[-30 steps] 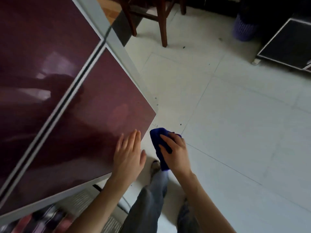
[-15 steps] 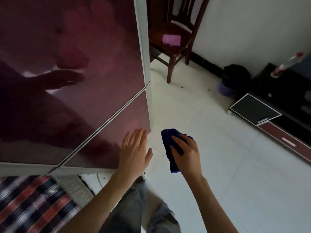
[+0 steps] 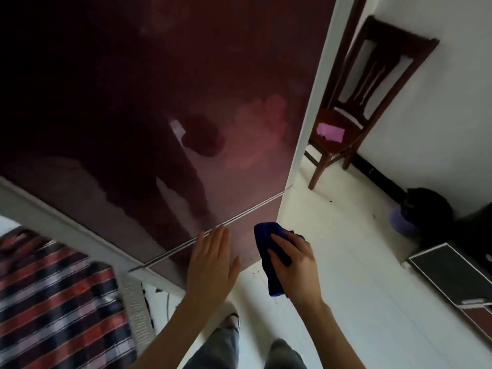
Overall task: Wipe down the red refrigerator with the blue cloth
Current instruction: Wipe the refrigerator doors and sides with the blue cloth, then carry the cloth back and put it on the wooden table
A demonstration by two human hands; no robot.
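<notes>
The glossy dark red refrigerator (image 3: 165,83) fills the upper left, with a thin silver seam between its two doors. My left hand (image 3: 211,265) lies flat with fingers together on the lower door, just under that seam. My right hand (image 3: 295,265) grips the bunched blue cloth (image 3: 269,241) at the lower door's right edge. The cloth's upper end touches the red surface and its lower end hangs in front of the floor.
A wooden chair (image 3: 354,107) with a pink cloth (image 3: 330,132) on its seat stands right of the fridge by the white wall. A dark bin (image 3: 420,211) and a low black cabinet (image 3: 452,272) stand at the right. A plaid fabric (image 3: 53,302) lies lower left.
The view has swung upward, from the floor to the fridge's upper door and the chair. Both hands have risen along the lower door toward the seam, the right still holding the cloth.
</notes>
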